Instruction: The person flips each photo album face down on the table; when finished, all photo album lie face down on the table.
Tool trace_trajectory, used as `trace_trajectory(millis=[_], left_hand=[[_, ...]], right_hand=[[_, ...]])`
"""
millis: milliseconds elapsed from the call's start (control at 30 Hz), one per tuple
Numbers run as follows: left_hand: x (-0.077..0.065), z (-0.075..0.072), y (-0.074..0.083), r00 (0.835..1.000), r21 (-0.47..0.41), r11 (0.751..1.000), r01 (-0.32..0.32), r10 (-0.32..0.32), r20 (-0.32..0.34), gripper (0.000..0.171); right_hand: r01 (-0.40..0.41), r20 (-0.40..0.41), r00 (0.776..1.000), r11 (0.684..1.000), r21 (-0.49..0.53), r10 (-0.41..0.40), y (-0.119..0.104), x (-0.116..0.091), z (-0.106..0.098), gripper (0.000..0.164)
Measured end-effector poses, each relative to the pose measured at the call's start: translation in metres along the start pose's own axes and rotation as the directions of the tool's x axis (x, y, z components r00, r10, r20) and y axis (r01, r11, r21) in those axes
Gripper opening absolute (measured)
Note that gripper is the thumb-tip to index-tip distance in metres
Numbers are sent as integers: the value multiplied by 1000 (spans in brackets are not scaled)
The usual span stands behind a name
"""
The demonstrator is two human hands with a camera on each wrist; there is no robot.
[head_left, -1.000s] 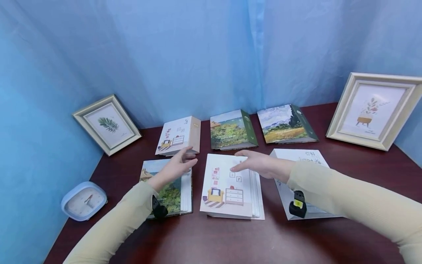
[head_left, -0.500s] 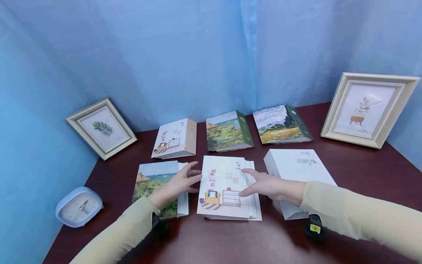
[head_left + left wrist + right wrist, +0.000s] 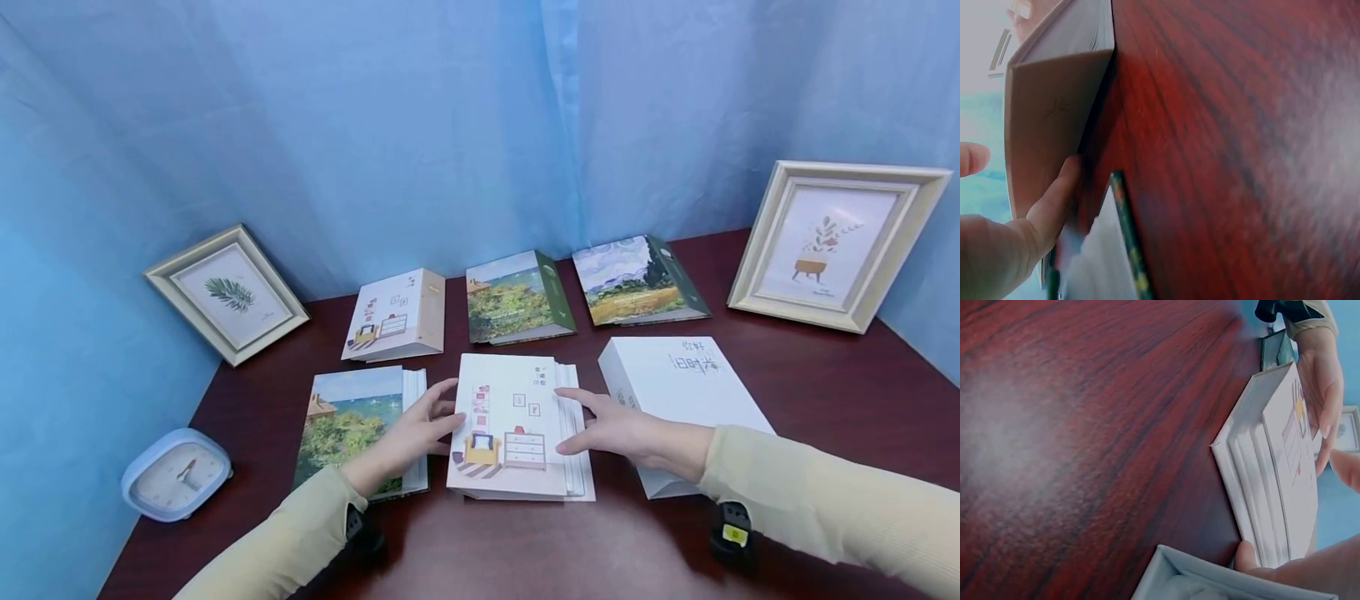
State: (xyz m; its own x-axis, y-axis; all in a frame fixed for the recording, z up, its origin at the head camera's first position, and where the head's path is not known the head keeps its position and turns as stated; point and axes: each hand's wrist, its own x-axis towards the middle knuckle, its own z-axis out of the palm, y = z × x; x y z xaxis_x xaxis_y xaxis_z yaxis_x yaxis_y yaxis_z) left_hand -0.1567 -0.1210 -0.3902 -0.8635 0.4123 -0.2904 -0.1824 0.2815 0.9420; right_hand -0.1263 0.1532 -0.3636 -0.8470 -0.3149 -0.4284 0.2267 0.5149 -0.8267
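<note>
A thick white photo album with a printed yellow armchair and chest of drawers (image 3: pixel 513 404) is lying flat on the glossy dark red wooden table (image 3: pixel 540 550), in the middle of the front row, between the person's two bare hands. The left hand (image 3: pixel 412 425) is resting along its spine, fingers spread wide, one fingertip touching the spine low down near the tabletop, the thumb standing higher. The right hand (image 3: pixel 626 429) is standing at the page edge, thumb and fingers held wide apart, one fingertip low by the pages and the thumb higher up; neither hand is gripping the album.

A flat album with a green seaside painting on its cover (image 3: pixel 352 417) is lying just left of it, partly under the left forearm in the head view. A thick white book-shaped block with dark lettering (image 3: pixel 675 375) is lying on the right, behind the right hand. Three more albums (image 3: pixel 517 296) are lying in a row behind, before a pale blue cloth curtain (image 3: pixel 420 125)
</note>
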Motion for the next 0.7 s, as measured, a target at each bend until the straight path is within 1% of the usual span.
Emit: trace_trajectory(millis=[100,167,267,367,433,500,700], left_hand=[[-1,1,-2,1000,-9,1000,-8,8,11,61],[-2,1,-3,1000,-17,1000,-13,13,16,63],[-3,1,-4,1000,-23,1000,-18,19,14,63],[-5,1,-4,1000,-19,999,-29,29,9,63],[-5,1,-5,1000,-13,1000,-26,26,2,64],[-6,1,-5,1000,-15,1000,-20,20,-8,64],[-9,-2,-8,1000,-29,1000,-12,12,-21,61]], right_hand=[[20,-22,1000,999,-48,-21,1,-2,0,85],[42,-46,998,992,-116,-48,1,-2,1,84],[79,-77,992,970,-229,-99,1,-2,5,83],[113,-89,985,946,-304,-146,1,-2,9,82],[119,-90,984,942,-313,-155,0,-2,11,82],[120,-87,985,947,-297,-151,-1,-2,12,83],[73,-97,990,968,-241,-99,-3,-1,17,83]])
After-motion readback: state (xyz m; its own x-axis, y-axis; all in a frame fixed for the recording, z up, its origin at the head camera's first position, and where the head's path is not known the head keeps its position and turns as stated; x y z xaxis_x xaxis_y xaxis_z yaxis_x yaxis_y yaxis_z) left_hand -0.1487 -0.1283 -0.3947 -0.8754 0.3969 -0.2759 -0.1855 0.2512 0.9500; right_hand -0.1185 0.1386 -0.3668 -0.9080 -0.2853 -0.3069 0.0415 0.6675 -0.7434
